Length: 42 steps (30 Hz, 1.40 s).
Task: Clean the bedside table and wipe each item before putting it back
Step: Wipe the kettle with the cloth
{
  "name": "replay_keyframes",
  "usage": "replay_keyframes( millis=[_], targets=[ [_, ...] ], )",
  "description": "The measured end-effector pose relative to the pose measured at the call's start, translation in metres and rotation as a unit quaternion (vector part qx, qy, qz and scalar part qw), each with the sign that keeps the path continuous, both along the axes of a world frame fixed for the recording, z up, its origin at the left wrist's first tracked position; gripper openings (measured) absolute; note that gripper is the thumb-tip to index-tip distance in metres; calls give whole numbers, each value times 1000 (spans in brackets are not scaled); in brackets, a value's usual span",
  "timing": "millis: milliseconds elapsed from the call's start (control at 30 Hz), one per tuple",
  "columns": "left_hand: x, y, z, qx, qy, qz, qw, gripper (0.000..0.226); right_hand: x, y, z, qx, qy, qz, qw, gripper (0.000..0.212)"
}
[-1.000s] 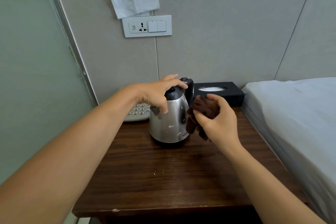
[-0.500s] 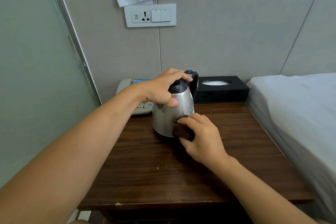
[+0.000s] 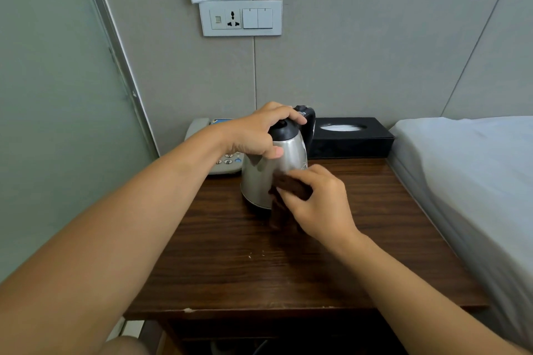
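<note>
While our left hand (image 3: 256, 135) grips the kettle (image 3: 272, 173) lid and our right hand (image 3: 320, 204) presses the cloth (image 3: 290, 186) against it, a hard rub could tip it toward the phone (image 3: 222, 163) at the counter's (image 3: 288, 274) back edge.

A single head-worn wide-angle view looks forward and down from close above, both forearms reaching away toward the dark wooden bedside table (image 3: 288, 274) beneath the hands.

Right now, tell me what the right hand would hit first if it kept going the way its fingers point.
The right hand already presses the brown cloth against the kettle, so the kettle's metal side comes first. The phone appears to lie beyond, though depth is unclear.
</note>
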State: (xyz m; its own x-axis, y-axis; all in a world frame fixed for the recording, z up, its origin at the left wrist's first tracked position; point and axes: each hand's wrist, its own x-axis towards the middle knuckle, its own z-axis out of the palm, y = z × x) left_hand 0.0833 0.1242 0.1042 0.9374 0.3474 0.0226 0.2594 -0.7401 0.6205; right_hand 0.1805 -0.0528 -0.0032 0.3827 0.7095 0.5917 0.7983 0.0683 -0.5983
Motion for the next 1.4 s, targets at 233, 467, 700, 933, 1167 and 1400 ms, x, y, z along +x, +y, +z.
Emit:
replay_keyframes(
  millis=[233,467,700,933,1167,1400],
  targets=[
    [0,-2,2,-26,-3,14,1000,75,-23,3,-21,-129,-38,0,991,34],
    [2,0,-1,-41,-12,6,999,70,-23,13,6,42,14,-61,997,25],
    [3,-1,2,-61,-34,7,998,54,-7,1,-18,-99,-129,11,987,36],
    [4,-4,4,-71,-35,6,997,60,16,-17,-4,-57,110,-59,991,18],
    [2,5,0,23,1,-21,1000,88,12,-18,28,35,421,-3,906,24],
    [4,5,-3,58,3,-5,998,93,-1,-28,43,25,484,96,869,39]
  ],
)
